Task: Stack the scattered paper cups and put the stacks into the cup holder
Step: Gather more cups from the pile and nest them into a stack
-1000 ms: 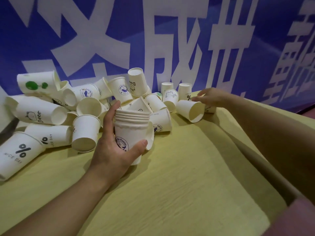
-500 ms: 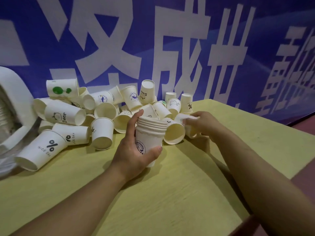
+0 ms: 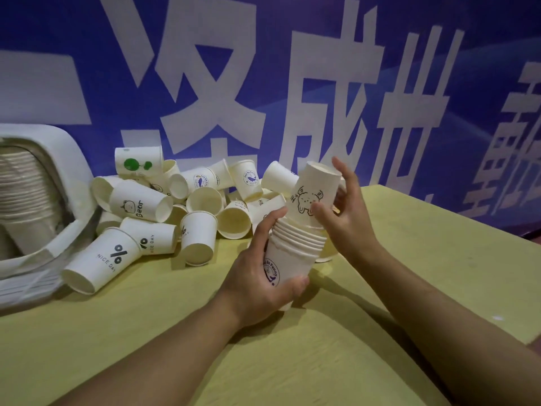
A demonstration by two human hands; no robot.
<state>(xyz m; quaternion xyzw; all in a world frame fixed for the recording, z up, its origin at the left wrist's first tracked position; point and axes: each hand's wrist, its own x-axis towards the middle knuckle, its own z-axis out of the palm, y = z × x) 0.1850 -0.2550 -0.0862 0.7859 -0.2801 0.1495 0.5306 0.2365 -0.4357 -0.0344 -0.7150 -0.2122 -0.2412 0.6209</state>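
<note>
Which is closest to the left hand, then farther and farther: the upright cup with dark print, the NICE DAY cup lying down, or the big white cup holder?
From the left hand:
1. Upright cup with dark print, just to its left.
2. NICE DAY cup, lying farther left.
3. White cup holder, at the far left edge.

Two bare forearms are showing in the head view, with no sleeves reaching them; the left hand [image 3: 260, 276] is wearing no glove, ring or watch that can be seen; the right hand [image 3: 348, 218] is looking just as plain, wrist uncovered; the nails are showing short and unpainted where visible.
</note>
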